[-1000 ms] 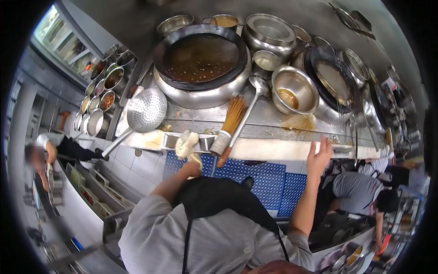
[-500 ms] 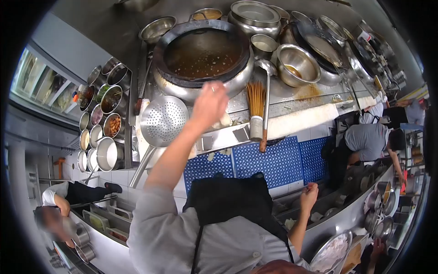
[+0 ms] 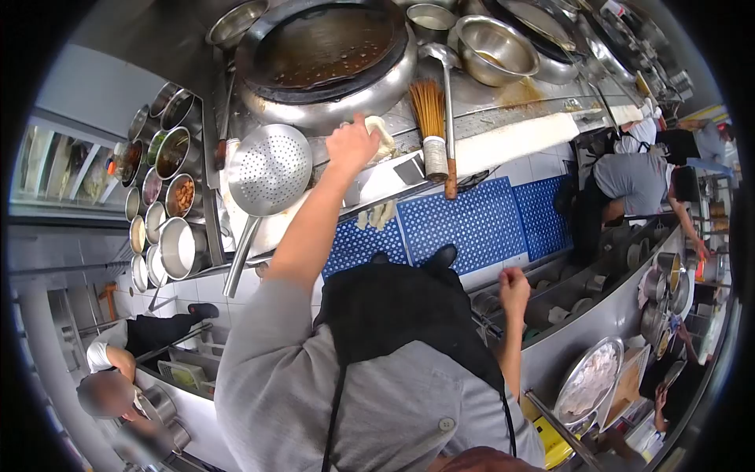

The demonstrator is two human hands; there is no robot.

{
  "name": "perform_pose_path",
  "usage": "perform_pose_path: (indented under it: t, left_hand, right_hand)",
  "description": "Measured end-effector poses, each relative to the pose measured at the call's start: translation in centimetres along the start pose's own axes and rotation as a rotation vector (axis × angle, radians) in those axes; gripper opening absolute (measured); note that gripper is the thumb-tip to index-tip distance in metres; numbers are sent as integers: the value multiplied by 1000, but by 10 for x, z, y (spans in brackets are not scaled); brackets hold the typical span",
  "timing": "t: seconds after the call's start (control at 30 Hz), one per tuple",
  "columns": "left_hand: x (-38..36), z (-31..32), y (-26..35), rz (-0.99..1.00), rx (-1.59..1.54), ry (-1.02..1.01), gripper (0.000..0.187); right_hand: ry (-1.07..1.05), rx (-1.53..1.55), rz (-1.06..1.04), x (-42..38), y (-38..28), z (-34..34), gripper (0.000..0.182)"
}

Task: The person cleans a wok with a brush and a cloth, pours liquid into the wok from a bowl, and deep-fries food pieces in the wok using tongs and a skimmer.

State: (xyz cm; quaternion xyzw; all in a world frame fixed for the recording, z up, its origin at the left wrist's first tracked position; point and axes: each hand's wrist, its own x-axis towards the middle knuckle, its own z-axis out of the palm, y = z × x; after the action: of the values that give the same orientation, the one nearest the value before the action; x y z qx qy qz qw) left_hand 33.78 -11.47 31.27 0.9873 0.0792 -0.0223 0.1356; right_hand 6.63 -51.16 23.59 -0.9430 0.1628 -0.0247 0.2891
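My left hand (image 3: 352, 146) is closed at the counter's front edge, with its fingers against a pale, soft, cloth-like piece (image 3: 381, 140). A large wok of brown, bubbling liquid (image 3: 326, 47) stands beyond it. To the left lies a round perforated strainer (image 3: 270, 169), its handle pointing toward me. A bamboo brush (image 3: 429, 118) and a ladle (image 3: 449, 110) rest side by side to the right. My right hand (image 3: 515, 293) is curled into a loose fist away from the counter, beside my body, and nothing shows in it.
Metal pots of ingredients (image 3: 179, 197) stand at the left. A steel bowl (image 3: 495, 51) sits right of the wok. Blue patterned mats (image 3: 464, 216) cover the floor. Co-workers are at the right (image 3: 629, 185) and lower left (image 3: 118, 346). A large tray (image 3: 590, 381) is behind me at the right.
The view has shifted, so the wok and counter sit higher in it. My left hand has come down from beside the wok to the pale piece. My right hand has risen slightly.
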Motion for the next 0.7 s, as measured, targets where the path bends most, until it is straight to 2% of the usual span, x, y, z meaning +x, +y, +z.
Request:
perform_pose_path:
  t: [0.07,0.13,0.27,0.37,0.47,0.53,0.57,0.6,0.63,0.7]
  left_hand:
    - [14,28,0,-41,37,-55,59]
    - [30,66,-9,-111,-65,-6,58]
    - [27,74,0,-221,-248,41,57]
    - [11,55,5,-65,-461,211,61]
    - [-5,35,11,230,-554,517,60]
    - [-27,13,20,472,-645,608,60]
    - [-40,4,25,593,-693,649,59]
    - [-55,-2,28,702,-691,618,61]
    - [-66,2,29,789,-665,556,62]
    - [-87,10,27,949,-609,438,65]
  right_hand:
    - [-59,11,-95,6,-17,18,12]
    - [-117,36,-170,12,-40,27,10]
    - [-206,83,-258,27,-90,35,10]
    - [-208,268,-329,35,-125,35,12]
    - [-352,499,-254,49,-154,40,16]
    - [-591,1005,132,59,-186,38,29]
    - [-699,1147,233,68,-198,38,51]
    - [-833,1385,393,81,-210,40,66]
    - [-925,1573,436,88,-225,30,71]
    - [-967,1810,248,97,-239,32,63]
